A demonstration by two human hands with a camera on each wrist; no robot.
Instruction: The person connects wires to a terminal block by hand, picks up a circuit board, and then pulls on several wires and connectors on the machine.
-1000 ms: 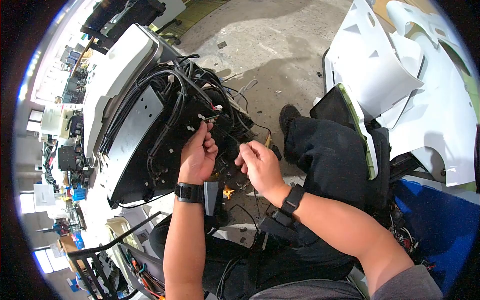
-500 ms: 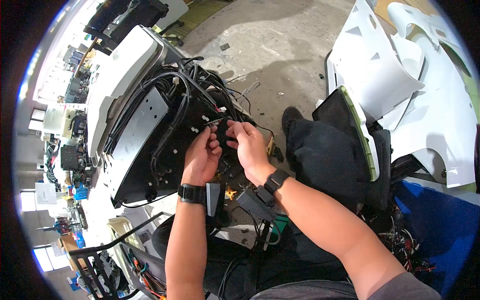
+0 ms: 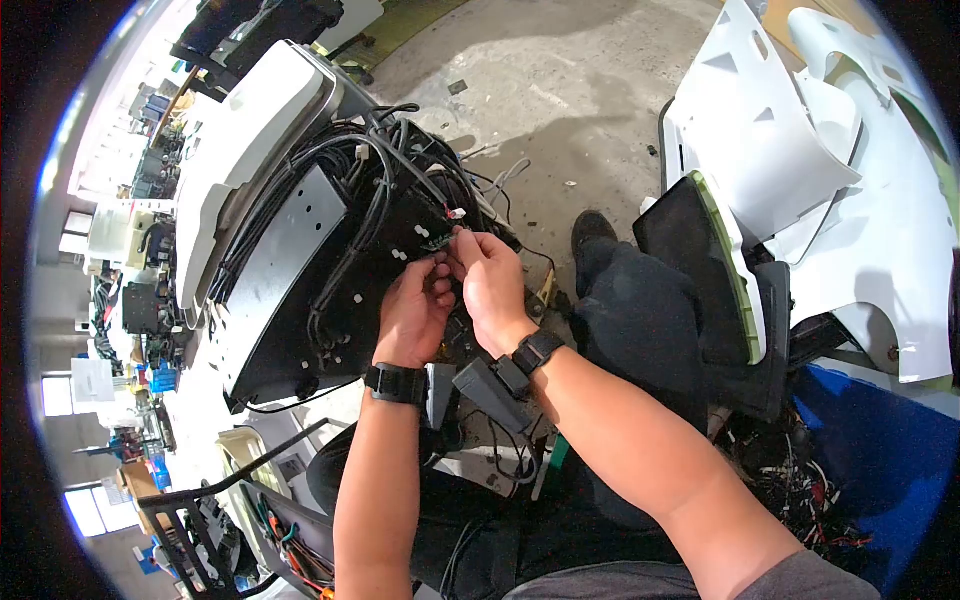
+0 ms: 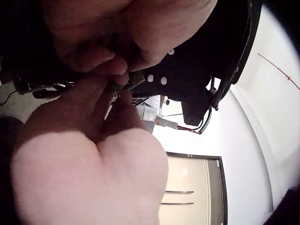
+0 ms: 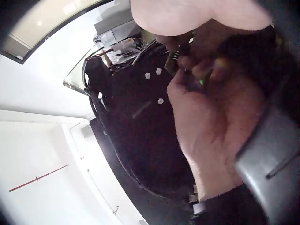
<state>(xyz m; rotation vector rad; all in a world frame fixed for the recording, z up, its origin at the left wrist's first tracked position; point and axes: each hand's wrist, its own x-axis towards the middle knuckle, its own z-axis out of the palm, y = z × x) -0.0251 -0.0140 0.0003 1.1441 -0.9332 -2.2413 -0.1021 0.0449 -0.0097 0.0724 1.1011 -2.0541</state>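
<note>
A small green circuit board point(image 3: 438, 242) with a row of metal pins is at the fingertips of both hands, close over a black panel point(image 3: 335, 265). My left hand point(image 3: 413, 312) pinches its near edge between thumb and curled fingers. From the right, my right hand point(image 3: 492, 290) has its thumb and forefinger closed at the board's other edge, fingertips meeting those of the left. In the right wrist view, the board's pins point(image 5: 175, 55) show between the two hands; most of the board is hidden by fingers.
White standoffs point(image 3: 400, 255) stick out of the panel. Bundled black cables point(image 3: 290, 165) run along it, and a white connector point(image 3: 457, 214) on red wires hangs beyond the hands. White plastic shells point(image 3: 760, 140) and a blue bin point(image 3: 880, 450) stand on the right.
My right hand, earlier drawn back to the right with a thin dark strand between it and the board, has moved up and left to the board. The left hand keeps its grip there.
</note>
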